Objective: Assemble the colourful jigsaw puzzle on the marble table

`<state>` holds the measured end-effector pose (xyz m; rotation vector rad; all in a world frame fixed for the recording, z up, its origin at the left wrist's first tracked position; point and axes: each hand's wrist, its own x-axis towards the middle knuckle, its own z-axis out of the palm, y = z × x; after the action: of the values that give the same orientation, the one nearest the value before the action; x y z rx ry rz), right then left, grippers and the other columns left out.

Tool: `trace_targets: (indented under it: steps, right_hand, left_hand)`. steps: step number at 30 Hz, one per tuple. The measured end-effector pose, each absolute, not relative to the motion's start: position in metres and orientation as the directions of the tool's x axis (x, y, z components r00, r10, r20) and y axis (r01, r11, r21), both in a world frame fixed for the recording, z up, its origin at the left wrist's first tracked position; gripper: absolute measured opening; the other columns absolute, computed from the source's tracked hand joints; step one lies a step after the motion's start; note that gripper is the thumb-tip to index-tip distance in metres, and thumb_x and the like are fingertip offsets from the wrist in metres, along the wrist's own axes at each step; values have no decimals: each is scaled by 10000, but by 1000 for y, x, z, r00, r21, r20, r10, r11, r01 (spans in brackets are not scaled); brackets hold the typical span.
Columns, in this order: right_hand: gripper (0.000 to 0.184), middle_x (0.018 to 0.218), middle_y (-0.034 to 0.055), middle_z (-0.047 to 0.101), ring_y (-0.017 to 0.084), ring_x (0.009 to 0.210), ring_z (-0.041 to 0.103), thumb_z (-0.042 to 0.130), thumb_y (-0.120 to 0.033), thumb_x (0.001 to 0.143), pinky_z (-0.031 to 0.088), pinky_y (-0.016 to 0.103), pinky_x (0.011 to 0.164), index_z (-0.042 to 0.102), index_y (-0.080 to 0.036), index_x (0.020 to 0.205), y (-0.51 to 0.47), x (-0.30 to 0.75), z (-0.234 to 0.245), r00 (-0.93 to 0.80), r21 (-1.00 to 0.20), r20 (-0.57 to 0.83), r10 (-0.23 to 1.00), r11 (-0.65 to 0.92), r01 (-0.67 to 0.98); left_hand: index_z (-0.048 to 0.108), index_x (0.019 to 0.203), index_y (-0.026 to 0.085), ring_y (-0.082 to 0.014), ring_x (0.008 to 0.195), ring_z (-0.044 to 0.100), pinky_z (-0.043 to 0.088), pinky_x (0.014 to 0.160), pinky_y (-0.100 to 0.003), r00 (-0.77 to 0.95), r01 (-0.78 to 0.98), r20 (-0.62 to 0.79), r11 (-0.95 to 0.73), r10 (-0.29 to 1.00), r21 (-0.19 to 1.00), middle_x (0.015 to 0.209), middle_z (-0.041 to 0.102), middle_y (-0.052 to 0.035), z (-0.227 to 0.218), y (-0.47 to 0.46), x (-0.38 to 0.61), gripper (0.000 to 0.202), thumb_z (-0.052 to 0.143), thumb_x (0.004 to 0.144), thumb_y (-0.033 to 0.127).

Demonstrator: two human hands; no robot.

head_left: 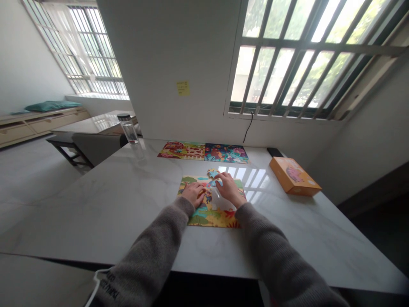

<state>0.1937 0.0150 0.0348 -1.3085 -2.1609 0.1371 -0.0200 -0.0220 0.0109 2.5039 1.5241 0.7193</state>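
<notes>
A colourful jigsaw puzzle (200, 219) lies on the white marble-patterned table, with a bare gap in its middle right where the tabletop shows. My left hand (193, 194) rests on the puzzle's left part, fingers lying on its pieces. At the upper edge of the gap, my right hand (230, 189) has thumb and index finger closed around a small bluish puzzle piece (218, 182), partly hidden by the fingers. Just above the puzzle's top edge are loose puzzle pieces (212, 173), close to the right fingertips; they overlap, so I cannot tell them apart.
Behind lie a farm picture (182, 150) and a dark blue picture (226, 153), side by side. An orange box (294, 175) stands at right, with a black flat object (274, 152) behind it. A clear bottle (128, 129) stands at the back left, near the table (96, 204) edge.
</notes>
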Motion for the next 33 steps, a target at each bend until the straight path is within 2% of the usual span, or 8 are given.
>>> trace_targets:
  steps: [5,8,16,19,23,28,33]
  right_hand:
    - [296,1169,171,620,316,1122,548,592,-374,945,436,430,950,646,-181,1164,42,184,38,-190,-319,284,940,279,906]
    - [359,1175,172,617,326,1143,546,608,-468,930,422,450,946,629,-186,1150,51,179,35,-150,-285,221,964,211,935]
    - [268,1122,128,690,294,1082,574,631,-397,919,439,402,874,612,-226,1125,49,182,36,-133,-289,314,940,228,930]
    - [254,1138,132,700,312,1109,563,624,-331,917,436,418,891,618,-219,1145,34,189,44,-175,-273,366,914,285,919]
    - [274,1217,129,681,318,1173,536,603,-262,912,420,445,973,619,-214,1181,2,200,54,-336,-257,456,824,483,837]
    - [373,1321,106,639,291,1249,517,615,-227,899,417,440,1057,588,-219,1271,-33,208,63,-480,-267,541,691,682,680]
    - [483,1382,102,608,282,1300,497,610,-201,899,426,446,1094,535,-227,1375,-49,208,66,-536,-264,548,642,741,618]
  left_hand:
    - [723,960,200,-272,1076,608,467,1019,-452,361,769,366,-496,858,404,1100,700,-88,5,-16,-28,177,571,875,226]
    - [724,940,200,-261,1045,611,491,997,-429,321,748,412,-495,853,442,1035,694,-83,3,-14,-33,176,564,869,215]
    - [716,959,183,-262,1018,610,506,948,-433,228,730,498,-485,837,482,1008,683,-90,16,-18,-32,191,546,872,196]
    - [712,961,176,-263,999,617,509,937,-434,204,714,525,-493,826,497,976,690,-91,19,-20,-31,195,540,870,187]
    - [688,1060,179,-238,984,640,518,938,-413,170,641,542,-510,823,574,994,700,-81,22,-23,-28,234,548,874,208]
    - [549,1327,183,-214,959,686,548,873,-364,131,413,432,-445,892,795,1031,713,-78,23,-25,-21,446,531,943,408]
    - [540,1330,169,-195,860,679,545,796,-330,178,192,341,-373,923,908,895,681,-51,23,-24,-19,509,575,922,473]
